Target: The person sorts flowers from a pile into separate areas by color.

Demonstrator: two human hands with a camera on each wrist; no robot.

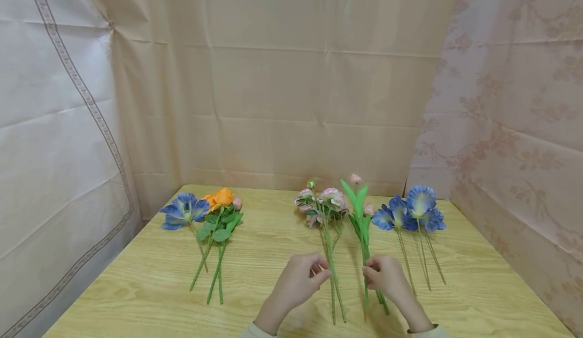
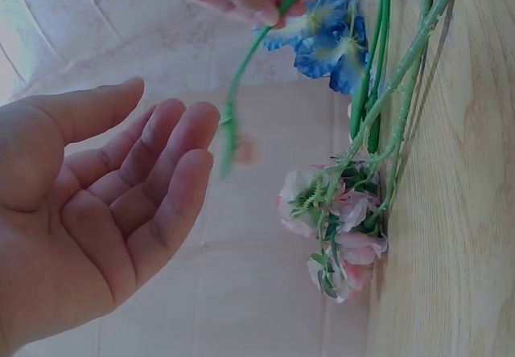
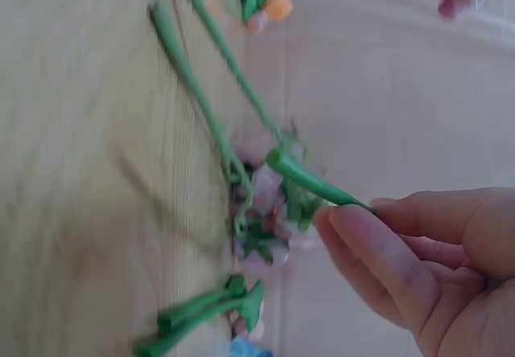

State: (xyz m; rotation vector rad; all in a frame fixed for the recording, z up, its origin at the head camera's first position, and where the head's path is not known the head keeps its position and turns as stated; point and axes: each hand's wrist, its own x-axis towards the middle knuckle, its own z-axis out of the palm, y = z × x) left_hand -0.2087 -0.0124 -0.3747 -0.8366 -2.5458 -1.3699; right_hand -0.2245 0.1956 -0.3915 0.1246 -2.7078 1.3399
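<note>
My right hand (image 1: 386, 278) pinches the green stem (image 3: 310, 182) of an artificial pink tulip between thumb and fingertips, its lower end raised off the table. Green leaves (image 1: 360, 204) spread along that tulip. More tulip stems (image 3: 201, 310) lie on the table just below this hand. My left hand (image 1: 301, 276) is in the air with fingers loosely bent and nothing in the palm, as the left wrist view shows. Beside it lie pink-and-white peony-like flowers (image 2: 346, 240) with crossing green stems (image 2: 394, 84). To the right of the right hand lie several blue flowers (image 1: 420, 201) on thin stems.
On the left part of the wooden table (image 1: 146, 272) lies another group: a blue flower (image 1: 184, 210), an orange flower (image 1: 220, 198), a pink bud (image 1: 237, 203) and green stems. Beige cloth (image 1: 273, 85) hangs behind, with patterned cloth (image 1: 524, 125) at the right.
</note>
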